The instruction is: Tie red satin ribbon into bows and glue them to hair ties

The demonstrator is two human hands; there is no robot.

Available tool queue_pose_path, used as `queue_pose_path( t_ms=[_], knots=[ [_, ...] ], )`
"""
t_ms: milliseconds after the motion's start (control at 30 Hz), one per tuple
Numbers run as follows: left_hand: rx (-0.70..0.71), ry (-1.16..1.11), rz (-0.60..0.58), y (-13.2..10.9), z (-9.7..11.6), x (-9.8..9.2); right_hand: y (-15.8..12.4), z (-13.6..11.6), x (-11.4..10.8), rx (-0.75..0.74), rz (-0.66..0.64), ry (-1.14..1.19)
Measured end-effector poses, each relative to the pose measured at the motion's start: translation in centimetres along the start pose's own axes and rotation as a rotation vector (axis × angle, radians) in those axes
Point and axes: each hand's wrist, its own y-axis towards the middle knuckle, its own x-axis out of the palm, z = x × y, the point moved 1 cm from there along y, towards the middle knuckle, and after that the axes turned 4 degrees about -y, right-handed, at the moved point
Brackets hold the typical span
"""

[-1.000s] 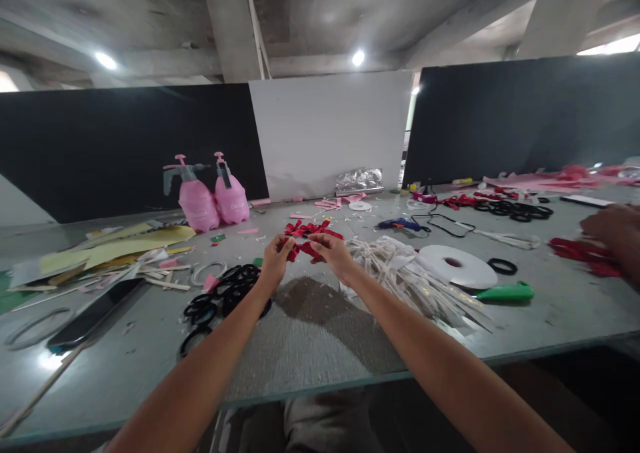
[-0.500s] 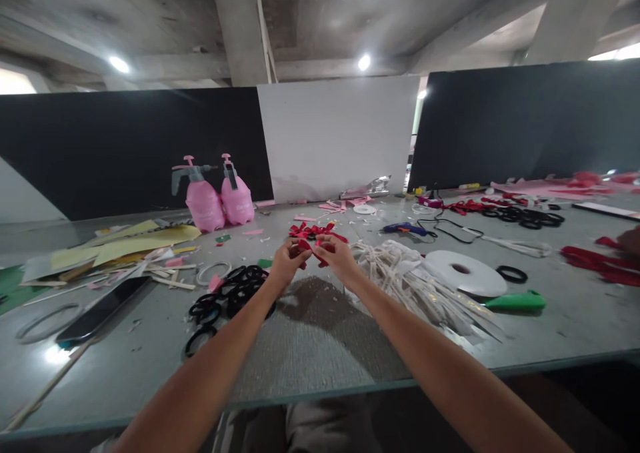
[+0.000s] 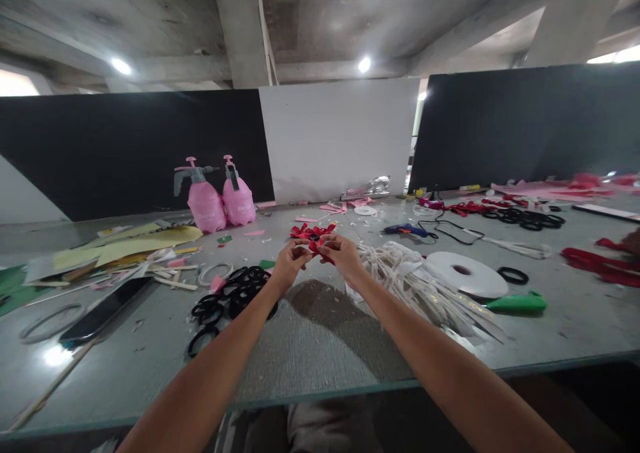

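Both hands meet above the middle of the table around a small red ribbon (image 3: 315, 247). My left hand (image 3: 291, 262) pinches its left side between thumb and fingers. On the other side, my right hand (image 3: 340, 256) grips it with closed fingertips. The ribbon looks folded or looped, partly hidden by the fingers. Just beyond the hands lies a small pile of red ribbon bows (image 3: 311, 231). Black hair ties (image 3: 240, 289) are heaped left of my left hand. A bundle of white strips (image 3: 410, 283) lies beside my right forearm.
A white ribbon roll (image 3: 475, 276), a green-handled tool (image 3: 517, 303) and a blue glue gun (image 3: 407, 230) lie to the right. Two pink spray bottles (image 3: 206, 206) stand back left. A phone (image 3: 103, 313) with its light on lies front left. Another person's hand (image 3: 631, 241) shows at far right.
The red ribbon between my fingertips has changed from two spread ends to a more compact, folded shape. My hands stay in nearly the same place.
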Motion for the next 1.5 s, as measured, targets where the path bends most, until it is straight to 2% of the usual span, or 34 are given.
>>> queue_pose_path(
  t_ms=[133, 333, 433, 667, 800, 900, 1033, 1167, 1333, 1500],
  knots=[
    [0.027, 0.122, -0.046, 0.0, 0.1, 0.1, -0.1, 0.1, 0.1, -0.004, -0.045, -0.018],
    [0.001, 0.088, 0.132, 0.4, -0.5, -0.5, -0.1, 0.2, 0.0, 0.052, -0.070, 0.024],
    [-0.019, 0.078, 0.139, 0.4, -0.5, -0.5, 0.2, 0.5, -0.2, 0.083, -0.008, -0.010],
    [-0.029, 0.134, 0.033, 0.2, -0.8, -0.1, 0.5, 0.6, -1.0, -0.141, 0.130, -0.241],
    [-0.045, 0.121, -0.001, 0.1, -0.8, 0.1, 0.2, -0.2, -0.9, -0.217, 0.075, -0.383],
    [0.007, 0.195, 0.001, 0.0, -0.6, 0.1, 0.0, -0.5, -0.6, -0.242, 0.022, -0.403],
    [0.045, 0.242, 0.061, 0.0, -0.5, -0.1, -0.1, -0.2, -0.2, -0.138, -0.011, -0.304],
    [0.059, 0.226, 0.036, 0.1, -0.6, -0.1, -0.2, 0.5, 0.0, -0.033, -0.074, -0.291],
    [0.051, 0.224, 0.003, 0.1, -0.6, 0.0, -0.3, 0.4, 0.1, -0.031, -0.073, -0.227],
    [-0.036, 0.184, -0.086, 0.0, -0.8, 0.1, -0.1, 0.5, -0.1, -0.044, -0.059, -0.250]
  ],
)
